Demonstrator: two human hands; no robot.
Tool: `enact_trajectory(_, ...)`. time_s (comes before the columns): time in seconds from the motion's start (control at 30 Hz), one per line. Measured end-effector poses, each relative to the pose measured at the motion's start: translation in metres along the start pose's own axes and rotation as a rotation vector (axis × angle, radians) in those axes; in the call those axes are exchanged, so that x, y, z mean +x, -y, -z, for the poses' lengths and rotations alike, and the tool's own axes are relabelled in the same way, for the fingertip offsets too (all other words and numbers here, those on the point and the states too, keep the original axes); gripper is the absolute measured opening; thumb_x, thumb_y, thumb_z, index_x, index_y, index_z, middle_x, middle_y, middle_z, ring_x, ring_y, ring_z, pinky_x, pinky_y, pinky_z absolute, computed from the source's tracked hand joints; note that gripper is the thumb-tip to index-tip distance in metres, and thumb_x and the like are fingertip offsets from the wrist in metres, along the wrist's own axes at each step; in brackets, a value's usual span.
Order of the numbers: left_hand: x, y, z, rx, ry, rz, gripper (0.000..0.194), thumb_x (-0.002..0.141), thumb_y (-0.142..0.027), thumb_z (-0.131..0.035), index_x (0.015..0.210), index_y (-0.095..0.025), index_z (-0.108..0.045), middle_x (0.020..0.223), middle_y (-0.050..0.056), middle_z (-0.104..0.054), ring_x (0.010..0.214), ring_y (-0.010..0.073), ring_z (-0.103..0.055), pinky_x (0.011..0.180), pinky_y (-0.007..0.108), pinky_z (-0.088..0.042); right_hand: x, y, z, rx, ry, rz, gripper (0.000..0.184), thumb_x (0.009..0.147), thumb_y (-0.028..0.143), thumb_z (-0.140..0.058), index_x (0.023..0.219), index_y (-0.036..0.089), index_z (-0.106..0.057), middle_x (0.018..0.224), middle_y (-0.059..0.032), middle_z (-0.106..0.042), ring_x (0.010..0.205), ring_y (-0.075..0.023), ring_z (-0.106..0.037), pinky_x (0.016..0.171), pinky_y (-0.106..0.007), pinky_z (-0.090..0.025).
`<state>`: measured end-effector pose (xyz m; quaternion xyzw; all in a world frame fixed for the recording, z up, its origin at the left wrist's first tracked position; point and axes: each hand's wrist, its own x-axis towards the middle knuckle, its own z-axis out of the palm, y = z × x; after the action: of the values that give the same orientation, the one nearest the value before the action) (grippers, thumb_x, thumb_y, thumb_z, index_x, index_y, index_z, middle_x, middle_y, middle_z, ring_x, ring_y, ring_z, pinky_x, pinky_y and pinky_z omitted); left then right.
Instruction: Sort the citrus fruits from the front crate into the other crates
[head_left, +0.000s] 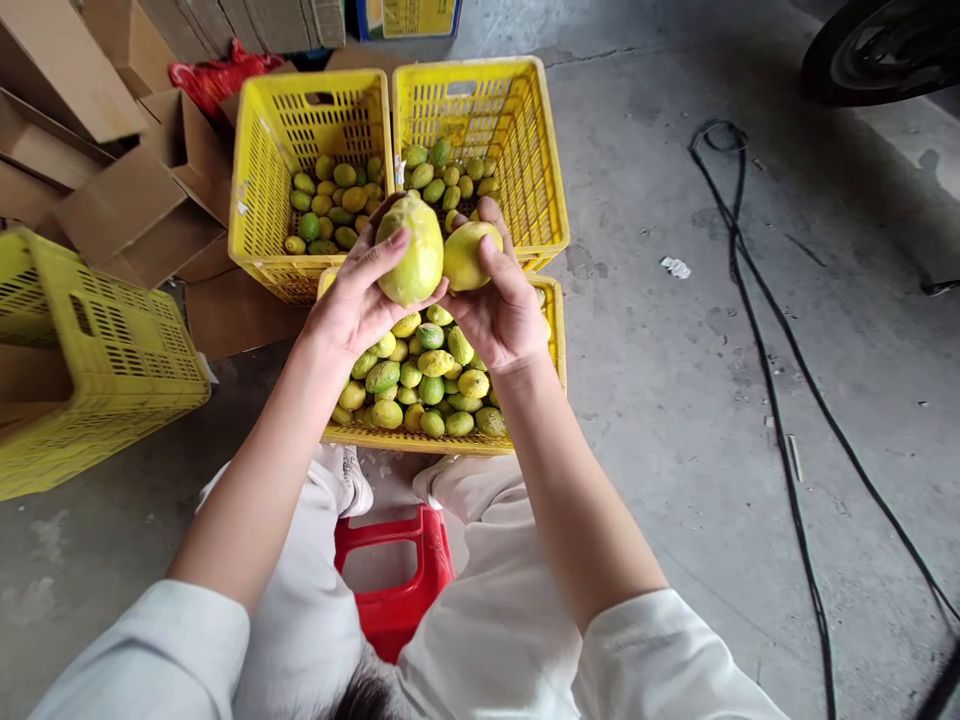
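My left hand [360, 285] is closed around a large yellow-green lemon [414, 250], thumb across its side. Right beside it, my right hand [504, 300] grips a smaller yellow lemon [466, 256] between thumb and fingers. Both fruits are held up close together above the near yellow crate [556, 330], which is full of green and yellow lemons [431, 362]. Behind my hands stand two more yellow crates, the left one [251, 170] and the right one [551, 165], each with lemons at the bottom. My forearms hide part of the near crate.
A yellow crate [150, 340] lies tipped at the left, near open cardboard boxes [135, 215] and a red bag [217, 75]. A red stool [397, 600] is between my legs. A black cable [772, 380] runs over the concrete floor; a wheel [847, 60] stands far right.
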<state>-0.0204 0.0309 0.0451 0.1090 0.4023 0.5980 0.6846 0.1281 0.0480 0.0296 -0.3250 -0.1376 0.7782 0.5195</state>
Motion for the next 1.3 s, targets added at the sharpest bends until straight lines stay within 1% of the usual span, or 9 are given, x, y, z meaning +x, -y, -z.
enact_trajectory(0.07,0.000,0.002,0.001,0.025,0.038,-0.004,0.020,0.111,-0.016,-0.069,0.126,-0.027,-0.076,0.124,0.004,-0.088,0.157,0.0284,-0.069,0.112,0.034,-0.070,-0.001,0.000,-0.001,-0.039,-0.030,0.008,0.013,0.108,0.039,-0.062,0.102,0.035,-0.072,0.116,0.0032,-0.085,0.167,-0.0219,-0.053,0.129,-0.047,-0.060)
enact_trajectory(0.17,-0.002,0.000,-0.004,0.018,0.018,0.021,0.011,0.109,-0.021,-0.072,0.119,-0.025,-0.076,0.123,0.008,-0.088,0.155,0.0317,-0.071,0.112,0.037,-0.071,-0.002,0.001,-0.002,0.021,-0.039,0.032,0.008,0.103,0.031,-0.067,0.104,0.037,-0.072,0.111,0.0046,-0.084,0.155,-0.0212,-0.065,0.125,-0.047,-0.064)
enact_trajectory(0.37,-0.001,-0.008,-0.012,-0.071,-0.086,0.034,0.032,0.117,-0.040,-0.057,0.144,-0.031,-0.072,0.136,0.009,-0.086,0.145,0.0329,-0.078,0.105,0.042,-0.074,0.001,0.005,-0.002,0.206,-0.029,0.012,0.021,0.105,0.050,-0.069,0.122,0.038,-0.074,0.117,-0.0006,-0.087,0.138,-0.0272,-0.080,0.107,-0.058,-0.075)
enact_trajectory(0.5,0.001,-0.008,-0.012,-0.067,-0.114,0.026,0.033,0.115,-0.039,-0.065,0.147,-0.033,-0.070,0.140,0.008,-0.085,0.141,0.0333,-0.080,0.108,0.043,-0.073,0.003,0.003,-0.002,0.130,-0.051,-0.004,0.016,0.112,0.050,-0.066,0.117,0.037,-0.073,0.113,0.0028,-0.087,0.132,-0.0237,-0.083,0.104,-0.049,-0.076)
enact_trajectory(0.73,0.000,0.004,-0.012,0.050,-0.070,0.117,0.037,0.106,-0.033,-0.078,0.142,-0.026,-0.074,0.129,0.011,-0.087,0.135,0.0352,-0.083,0.110,0.043,-0.072,0.000,-0.007,0.000,-0.015,-0.035,0.014,0.017,0.116,0.033,-0.060,0.102,0.035,-0.070,0.092,0.0048,-0.079,0.122,-0.0189,-0.081,0.103,-0.032,-0.073)
enact_trajectory(0.83,0.001,0.005,-0.012,0.069,-0.083,0.110,0.032,0.108,-0.028,-0.070,0.139,-0.026,-0.077,0.123,0.008,-0.088,0.142,0.0339,-0.080,0.113,0.042,-0.070,0.007,-0.011,0.004,-0.019,-0.045,0.028,0.014,0.116,0.044,-0.064,0.106,0.035,-0.068,0.094,0.0046,-0.079,0.118,-0.0200,-0.082,0.096,-0.032,-0.073)
enact_trajectory(0.93,0.002,0.002,-0.011,0.028,-0.105,0.117,0.033,0.111,-0.036,-0.065,0.142,-0.029,-0.077,0.123,0.009,-0.089,0.144,0.0343,-0.079,0.112,0.043,-0.071,0.012,-0.010,0.006,0.000,-0.054,0.006,0.020,0.115,0.055,-0.064,0.108,0.036,-0.068,0.095,0.0047,-0.079,0.117,-0.0202,-0.083,0.088,-0.031,-0.074)
enact_trajectory(1.13,0.002,-0.007,-0.011,-0.024,-0.090,0.116,0.041,0.115,-0.042,-0.054,0.149,-0.027,-0.073,0.127,0.011,-0.089,0.135,0.0393,-0.083,0.105,0.055,-0.075,0.009,0.001,0.005,0.138,0.004,-0.087,0.032,0.110,0.062,-0.060,0.118,0.034,-0.074,0.106,0.0010,-0.085,0.128,-0.0269,-0.082,0.099,-0.049,-0.075)
enact_trajectory(1.3,0.005,-0.008,-0.009,0.041,-0.068,0.102,0.039,0.116,-0.042,-0.059,0.149,-0.026,-0.071,0.127,0.011,-0.087,0.134,0.0361,-0.083,0.105,0.047,-0.074,0.010,-0.004,0.011,0.079,0.040,-0.061,0.044,0.098,0.075,-0.071,0.117,0.036,-0.075,0.113,-0.0003,-0.086,0.125,-0.0297,-0.081,0.099,-0.053,-0.074)
